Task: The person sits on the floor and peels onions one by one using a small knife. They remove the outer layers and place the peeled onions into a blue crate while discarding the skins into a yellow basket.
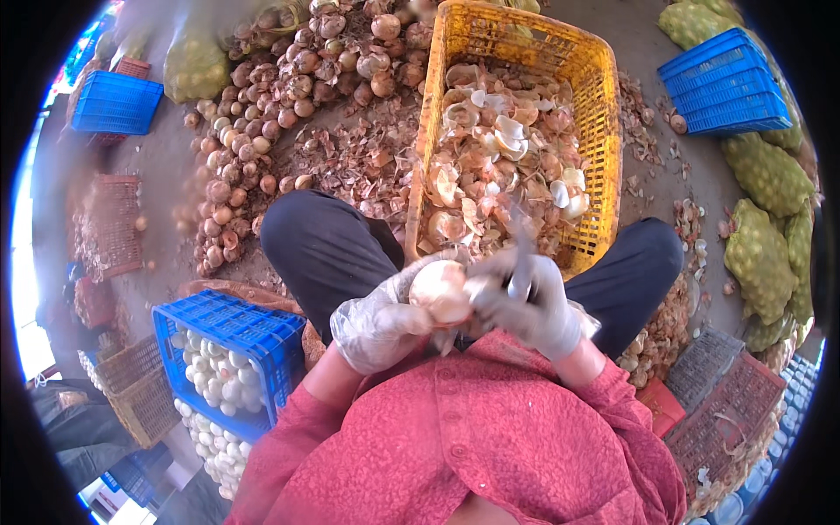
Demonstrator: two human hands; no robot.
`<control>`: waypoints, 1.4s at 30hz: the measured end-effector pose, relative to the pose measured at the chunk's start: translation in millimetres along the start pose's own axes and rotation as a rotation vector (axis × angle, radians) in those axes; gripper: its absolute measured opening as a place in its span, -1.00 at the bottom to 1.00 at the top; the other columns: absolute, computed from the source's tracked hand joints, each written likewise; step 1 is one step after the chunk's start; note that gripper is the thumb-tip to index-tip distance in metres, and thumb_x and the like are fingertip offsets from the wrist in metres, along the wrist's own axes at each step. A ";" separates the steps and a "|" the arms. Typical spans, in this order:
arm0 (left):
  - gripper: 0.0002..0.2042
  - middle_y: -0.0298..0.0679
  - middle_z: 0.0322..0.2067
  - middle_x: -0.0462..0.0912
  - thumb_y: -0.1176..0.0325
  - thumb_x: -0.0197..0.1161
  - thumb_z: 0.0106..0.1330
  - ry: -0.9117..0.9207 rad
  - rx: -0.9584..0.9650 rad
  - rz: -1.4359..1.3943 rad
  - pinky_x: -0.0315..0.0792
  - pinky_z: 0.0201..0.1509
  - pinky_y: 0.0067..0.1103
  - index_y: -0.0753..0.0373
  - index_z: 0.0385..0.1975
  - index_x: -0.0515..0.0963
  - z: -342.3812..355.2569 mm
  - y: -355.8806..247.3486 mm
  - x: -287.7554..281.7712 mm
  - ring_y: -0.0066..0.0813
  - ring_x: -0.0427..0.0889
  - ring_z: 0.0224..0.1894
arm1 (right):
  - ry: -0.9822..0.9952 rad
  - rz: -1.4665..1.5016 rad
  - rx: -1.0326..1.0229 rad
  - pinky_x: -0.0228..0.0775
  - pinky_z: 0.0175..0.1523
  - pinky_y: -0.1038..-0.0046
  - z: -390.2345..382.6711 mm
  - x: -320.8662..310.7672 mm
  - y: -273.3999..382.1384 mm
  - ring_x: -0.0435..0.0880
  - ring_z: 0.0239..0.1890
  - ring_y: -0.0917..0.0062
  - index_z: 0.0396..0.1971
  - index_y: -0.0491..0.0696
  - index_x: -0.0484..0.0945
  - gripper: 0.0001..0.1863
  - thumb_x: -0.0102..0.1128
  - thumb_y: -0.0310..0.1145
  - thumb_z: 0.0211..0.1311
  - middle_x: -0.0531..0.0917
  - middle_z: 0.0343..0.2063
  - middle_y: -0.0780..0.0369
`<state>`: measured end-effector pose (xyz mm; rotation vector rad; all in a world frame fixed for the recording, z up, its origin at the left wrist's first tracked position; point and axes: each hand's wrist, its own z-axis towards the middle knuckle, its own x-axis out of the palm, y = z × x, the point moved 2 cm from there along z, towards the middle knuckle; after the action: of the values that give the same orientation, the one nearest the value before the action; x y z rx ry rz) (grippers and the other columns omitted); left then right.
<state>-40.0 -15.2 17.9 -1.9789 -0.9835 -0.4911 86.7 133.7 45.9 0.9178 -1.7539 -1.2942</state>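
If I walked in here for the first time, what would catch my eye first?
Probably the big yellow crate at top centre, holding loose onion skins. Just below it, an onion sits in the gloved left hand's grip, while the right hand grips what looks like a blurred knife. White onions shine in a blue crate at lower left.
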 end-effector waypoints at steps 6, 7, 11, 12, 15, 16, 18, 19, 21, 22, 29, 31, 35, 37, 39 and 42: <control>-0.30 -0.18 -0.10 0.65 0.28 0.42 0.30 0.113 0.165 0.080 0.52 -0.28 -0.64 0.31 0.39 0.25 -0.1 4.1 6.7 -0.47 0.67 -0.19 | -0.010 0.145 0.258 0.48 -0.32 0.51 11.0 -14.6 -16.1 0.67 -0.48 0.56 -0.23 -0.17 0.66 -0.82 0.31 -0.37 0.29 0.67 -0.52 0.24; -0.27 -0.20 -0.08 0.63 0.32 0.42 0.30 0.137 0.202 0.147 0.53 -0.20 -0.63 0.30 0.42 0.21 -4.0 8.9 5.2 -0.46 0.65 -0.14 | -0.134 -0.052 0.290 0.46 -0.35 0.54 24.4 -22.7 -25.7 0.64 -0.50 0.63 -0.21 -0.17 0.66 -0.81 0.29 -0.36 0.32 0.65 -0.54 0.28; -0.05 -0.19 0.23 0.43 0.53 0.52 0.14 0.040 0.271 0.082 0.50 0.17 -0.50 0.26 0.50 0.05 -10.3 2.2 6.1 -0.37 0.54 0.17 | -0.229 -0.498 0.187 0.40 -0.48 0.61 34.6 -64.2 -68.0 0.58 -0.52 0.74 -0.07 -0.13 0.65 -0.78 0.29 -0.39 0.35 0.62 -0.52 0.38; -0.02 -0.18 0.28 0.38 0.55 0.53 0.11 -0.023 0.327 0.063 0.48 0.24 -0.49 0.27 0.51 0.03 -10.8 -0.5 5.0 -0.36 0.51 0.23 | -0.240 -0.369 0.210 0.40 -0.50 0.61 24.5 -60.9 -61.2 0.58 -0.52 0.74 -0.04 -0.12 0.65 -0.77 0.27 -0.42 0.35 0.62 -0.50 0.38; 0.02 -0.14 0.37 0.25 0.59 0.54 0.07 -0.210 0.340 0.211 0.39 0.34 -0.49 0.36 0.50 -0.03 -9.6 -5.5 -3.8 -0.39 0.35 0.35 | -0.032 -0.220 0.292 0.45 -0.48 0.63 -7.2 -41.0 -21.0 0.59 -0.52 0.75 -0.05 -0.13 0.66 -0.78 0.25 -0.47 0.35 0.64 -0.42 0.37; 0.01 -0.14 0.37 0.25 0.61 0.52 0.08 -0.206 0.329 0.172 0.40 0.33 -0.49 0.36 0.50 -0.03 -7.4 -5.1 -3.9 -0.39 0.36 0.34 | 0.059 -0.242 0.247 0.46 -0.48 0.64 -12.9 -38.7 -19.6 0.60 -0.52 0.75 -0.06 -0.14 0.67 -0.79 0.25 -0.48 0.35 0.64 -0.41 0.36; -0.02 -0.15 0.37 0.25 0.63 0.49 0.10 -0.199 0.307 0.123 0.43 0.30 -0.50 0.34 0.51 -0.01 -0.5 -3.9 -0.6 -0.40 0.39 0.32 | 0.188 -0.370 0.159 0.46 -0.47 0.65 -14.1 -28.1 -18.8 0.61 -0.52 0.74 -0.10 -0.15 0.67 -0.81 0.24 -0.49 0.33 0.65 -0.46 0.34; -0.03 -0.16 0.37 0.26 0.64 0.48 0.11 -0.186 0.326 0.104 0.45 0.28 -0.50 0.32 0.51 0.00 2.0 -2.2 2.0 -0.40 0.40 0.30 | 0.226 -0.390 0.220 0.44 -0.48 0.63 -13.9 -22.1 -15.6 0.62 -0.54 0.74 -0.15 -0.15 0.68 -0.83 0.27 -0.47 0.30 0.65 -0.52 0.32; -0.05 -0.18 0.36 0.27 0.66 0.46 0.12 -0.150 0.390 0.061 0.48 0.24 -0.51 0.28 0.51 0.02 5.1 2.0 4.8 -0.41 0.42 0.28 | 0.233 -0.420 0.202 0.44 -0.48 0.59 -11.8 -16.3 -15.5 0.62 -0.55 0.72 -0.18 -0.15 0.68 -0.84 0.28 -0.45 0.28 0.65 -0.55 0.30; -0.06 -0.19 0.35 0.28 0.66 0.45 0.13 -0.126 0.436 0.035 0.50 0.22 -0.51 0.26 0.51 0.03 6.6 6.3 3.4 -0.41 0.44 0.27 | 0.237 -0.435 0.193 0.43 -0.48 0.57 -11.9 -15.0 -15.5 0.62 -0.56 0.70 -0.19 -0.14 0.68 -0.84 0.29 -0.44 0.27 0.64 -0.57 0.29; -0.08 -0.19 0.31 0.32 0.58 0.50 0.13 -0.277 0.529 0.219 0.48 0.25 -0.49 0.28 0.49 0.09 11.0 3.3 -1.2 -0.42 0.44 0.25 | 0.056 -0.463 0.008 0.46 -0.36 0.49 -26.1 -20.3 -23.0 0.64 -0.52 0.58 -0.24 -0.11 0.70 -0.86 0.30 -0.50 0.19 0.67 -0.56 0.21; -0.11 -0.18 0.30 0.33 0.58 0.48 0.15 -0.274 0.519 0.300 0.47 0.27 -0.49 0.29 0.48 0.09 15.2 9.7 -3.9 -0.42 0.44 0.25 | 0.105 -0.507 -0.039 0.47 -0.36 0.47 -22.2 -15.7 -31.5 0.65 -0.53 0.57 -0.26 -0.11 0.70 -0.87 0.31 -0.51 0.18 0.67 -0.56 0.23; -0.19 -0.14 0.31 0.36 0.65 0.38 0.22 -0.182 0.477 -0.045 0.51 0.22 -0.46 0.18 0.47 0.16 9.1 10.7 13.3 -0.37 0.48 0.23 | 0.045 -0.276 0.170 0.42 -0.44 0.59 -18.3 -14.3 -46.2 0.63 -0.56 0.63 -0.22 -0.11 0.67 -0.87 0.20 -0.42 0.33 0.67 -0.57 0.29; -0.19 -0.12 0.30 0.39 0.66 0.37 0.22 -0.102 0.508 -0.102 0.54 0.18 -0.46 0.13 0.48 0.17 8.4 10.8 15.1 -0.36 0.50 0.22 | -0.031 -0.033 0.291 0.36 -0.48 0.67 -21.4 -19.3 -67.5 0.61 -0.57 0.68 -0.13 -0.14 0.64 -0.80 0.14 -0.36 0.40 0.67 -0.57 0.30; -0.18 -0.13 0.25 0.44 0.69 0.33 0.23 -0.005 0.544 -0.072 0.56 0.12 -0.47 0.08 0.49 0.15 5.8 9.0 14.1 -0.38 0.53 0.18 | -0.145 0.216 0.383 0.32 -0.50 0.72 -19.5 -25.2 -77.4 0.60 -0.58 0.71 -0.04 -0.17 0.60 -0.74 0.12 -0.33 0.42 0.68 -0.55 0.30; -0.15 -0.13 0.18 0.49 0.63 0.38 0.20 -0.108 0.551 0.277 0.56 0.09 -0.49 0.07 0.50 0.15 2.3 2.6 19.2 -0.39 0.55 0.14 | -0.157 0.426 0.324 0.47 -0.35 0.65 -13.8 -19.6 -62.6 0.67 -0.42 0.64 0.11 -0.21 0.51 -0.63 0.11 -0.33 0.43 0.70 -0.37 0.27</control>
<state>-26.2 -5.4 27.7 -1.6103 -0.7856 0.0450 114.6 130.7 -14.9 0.5728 -2.1804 -0.8384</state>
